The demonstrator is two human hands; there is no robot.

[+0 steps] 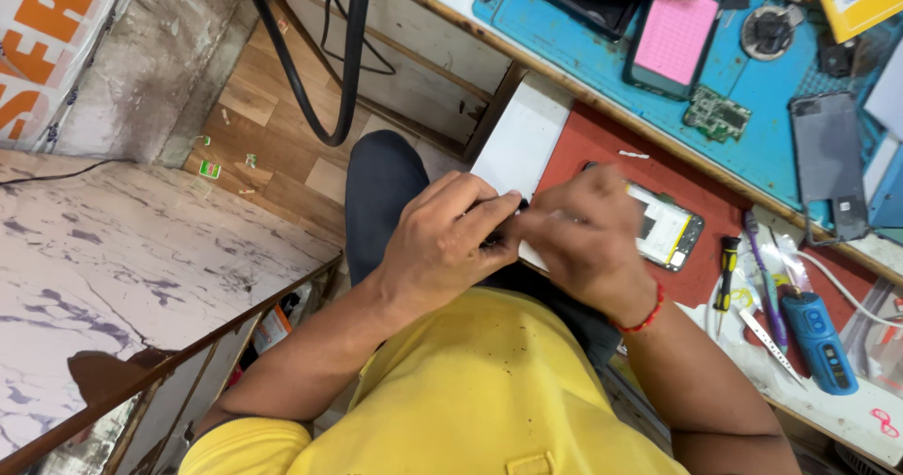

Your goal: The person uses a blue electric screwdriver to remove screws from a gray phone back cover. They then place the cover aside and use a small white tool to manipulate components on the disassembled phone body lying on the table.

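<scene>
The left hand (442, 235) pinches a small dark tool (503, 221) and the right hand (588, 235) presses on the opened phone (670, 229) lying on the red mat (602, 141) on the table (847, 409); thin, light and likely fragile, it is best gripped by its edges.

Your left hand (451, 235) is curled, fingertips pinched; your right hand (588, 235) is curled, touching the left hand. Both forearms converge.

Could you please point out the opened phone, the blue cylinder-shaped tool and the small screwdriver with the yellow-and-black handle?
Opened phone (670, 228): head view, on its exposed pale inside.
Blue cylinder-shaped tool (818, 340): head view, mid body.
Small screwdriver (725, 266): head view, on the yellow-and-black handle.
</scene>
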